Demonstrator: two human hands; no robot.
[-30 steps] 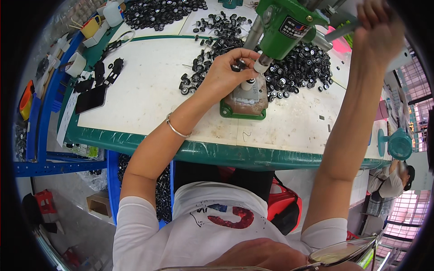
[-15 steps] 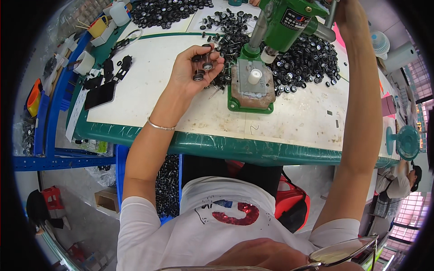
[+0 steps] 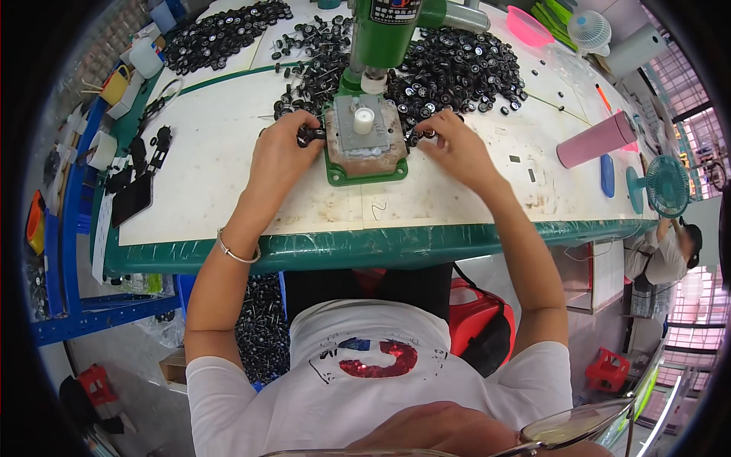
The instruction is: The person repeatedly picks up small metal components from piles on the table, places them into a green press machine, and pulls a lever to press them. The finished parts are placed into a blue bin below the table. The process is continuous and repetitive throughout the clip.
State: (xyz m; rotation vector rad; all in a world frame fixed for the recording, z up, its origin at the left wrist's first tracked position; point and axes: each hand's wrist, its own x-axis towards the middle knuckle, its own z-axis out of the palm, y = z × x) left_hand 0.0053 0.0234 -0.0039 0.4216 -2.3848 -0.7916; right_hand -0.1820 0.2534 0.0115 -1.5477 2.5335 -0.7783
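A green hand press [image 3: 378, 36] stands on the white table [image 3: 228, 175], its brown base plate [image 3: 364, 148] carrying a small white peg [image 3: 364, 119]. My left hand [image 3: 282, 152] rests just left of the base, fingers pinching small black wheel parts [image 3: 308, 135]. My right hand [image 3: 454, 148] lies on the table to the right of the base, its fingertips on a small black wheel [image 3: 426, 134]. Heaps of black wheels [image 3: 457, 68] lie behind and around the press.
A second heap of black wheels [image 3: 221, 34] lies at the far left. A pink cylinder bottle [image 3: 594, 141], a blue oval object [image 3: 607, 175] and a teal fan [image 3: 664, 185] sit at the right. Cups and tools [image 3: 126, 72] line the left edge. Another person [image 3: 666, 255] sits at lower right.
My right hand came down from the press lever to the table beside the base. My left hand moved from the left of the table to the base plate's edge with parts.
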